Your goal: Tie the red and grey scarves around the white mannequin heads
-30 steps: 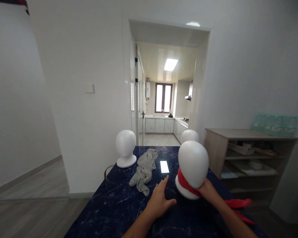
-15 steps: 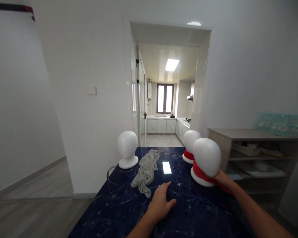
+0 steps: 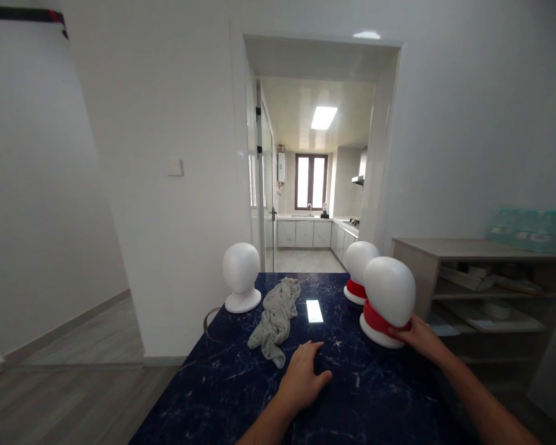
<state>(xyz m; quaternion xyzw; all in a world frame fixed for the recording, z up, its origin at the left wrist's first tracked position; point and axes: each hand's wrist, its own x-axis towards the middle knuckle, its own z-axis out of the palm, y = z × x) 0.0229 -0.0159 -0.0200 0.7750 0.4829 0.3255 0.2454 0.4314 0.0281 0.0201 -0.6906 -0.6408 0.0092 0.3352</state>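
At the right of the table stands a white foam mannequin head (image 3: 389, 290) with a red scarf (image 3: 377, 319) wound round its neck. My right hand (image 3: 419, 337) is at the right side of that neck, thumb on the red cloth and the other fingers partly hidden behind. Over the table's middle my left hand (image 3: 303, 377) rests with thumb and fingers apart, holding nothing. Beyond its fingertips lies a crumpled grey scarf (image 3: 275, 321). Behind the near head is a second mannequin head (image 3: 359, 262), also with a red band (image 3: 356, 288) at its neck.
A bare white mannequin head (image 3: 241, 275) stands at the table's far left. The dark blue marbled table (image 3: 222, 383) reflects a ceiling light. To the right is a shelf unit (image 3: 449, 247) with bottles (image 3: 530, 230) on top. A doorway beyond opens onto a kitchen.
The loose red end that hung by my right wrist is now out of sight, and my right thumb lies on the cloth at the neck. My left hand is about where it was.
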